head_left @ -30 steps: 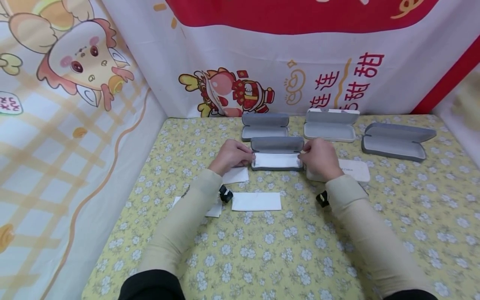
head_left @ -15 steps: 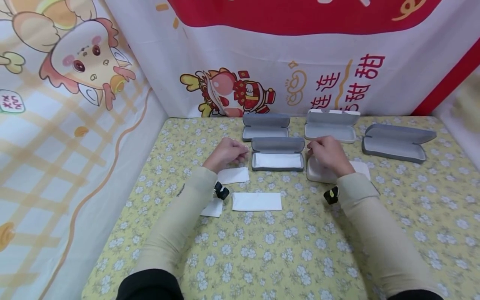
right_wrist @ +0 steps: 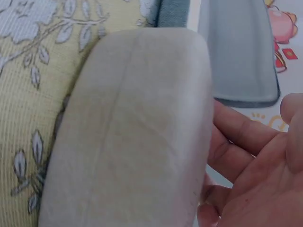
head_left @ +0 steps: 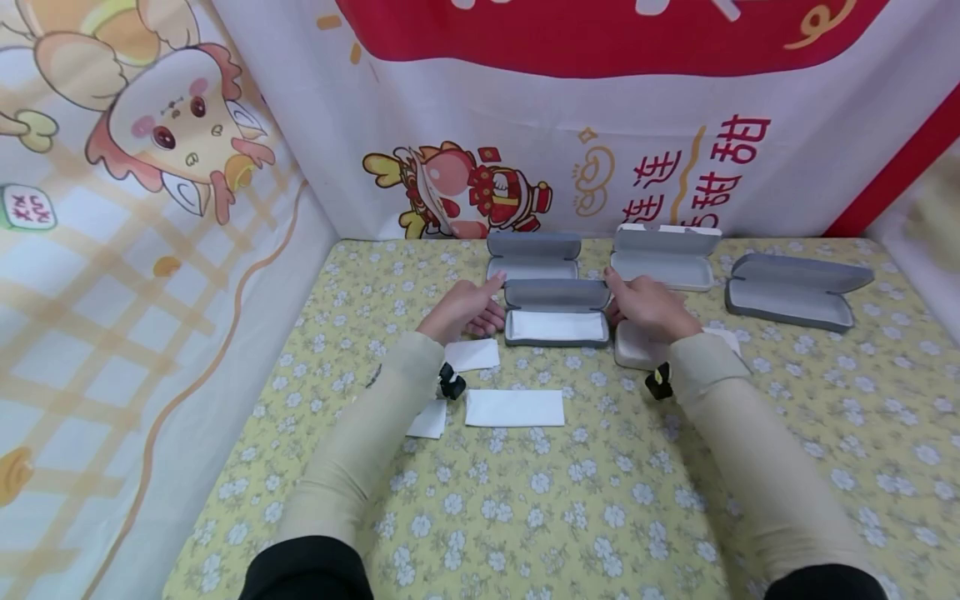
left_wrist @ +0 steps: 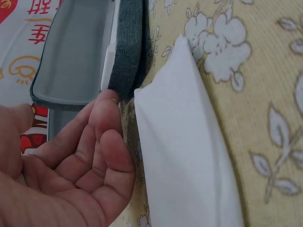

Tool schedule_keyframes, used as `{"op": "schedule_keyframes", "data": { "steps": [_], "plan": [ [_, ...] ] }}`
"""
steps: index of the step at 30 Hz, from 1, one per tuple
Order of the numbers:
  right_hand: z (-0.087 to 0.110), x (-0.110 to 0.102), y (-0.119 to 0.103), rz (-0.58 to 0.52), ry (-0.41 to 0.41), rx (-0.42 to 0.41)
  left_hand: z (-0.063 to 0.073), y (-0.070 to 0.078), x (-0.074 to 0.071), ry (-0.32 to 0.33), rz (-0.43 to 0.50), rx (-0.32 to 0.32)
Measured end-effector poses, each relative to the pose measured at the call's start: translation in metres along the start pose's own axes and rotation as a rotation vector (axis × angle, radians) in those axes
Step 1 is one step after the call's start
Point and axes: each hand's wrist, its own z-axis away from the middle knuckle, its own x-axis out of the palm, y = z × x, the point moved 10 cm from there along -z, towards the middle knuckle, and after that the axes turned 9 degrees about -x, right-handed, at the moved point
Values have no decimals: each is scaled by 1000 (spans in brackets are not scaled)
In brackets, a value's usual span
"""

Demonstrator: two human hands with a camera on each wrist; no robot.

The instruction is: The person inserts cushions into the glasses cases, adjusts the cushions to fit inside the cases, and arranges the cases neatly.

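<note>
An unlidded-back grey glasses case lies with its lid raised, and a folded white cloth sits in its base. My left hand is at the case's left end, fingertips against or very close to the base and thumb up by the lid. At the right end is my right hand, thumb near the lid's corner and fingers partly hidden behind a closed white case. In the left wrist view the fingers bend loosely. Neither hand visibly grips anything.
Behind stand more opened cases: a grey one, a white one and a grey one at right. Folded white cloths lie nearer me and by the left forearm. A printed curtain hangs behind the table.
Both hands have let go of the white cloth's ends inside the case and drawn outward. They have since come back to the case's two ends, thumbs raised toward the lid.
</note>
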Motion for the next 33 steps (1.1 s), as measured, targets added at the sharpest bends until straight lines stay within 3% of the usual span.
{"op": "schedule_keyframes", "data": {
  "steps": [6,11,20,27,30,33],
  "plan": [
    [-4,2,4,31,-3,31,0,2,6,-27,-28,15],
    [-4,3,4,-21,-13,44,1,-1,9,-81,-40,20],
    [-4,18,1,-338,-84,28,-6,-8,10,-154,17,-27],
    [-2,18,-2,-438,-98,32,-1,-7,13,-198,32,1],
    [-1,20,-2,-418,-123,17,1,-7,13,-204,21,22],
    [-2,22,1,-284,-138,-12,-1,-7,14,-190,-40,50]
  ]
}}
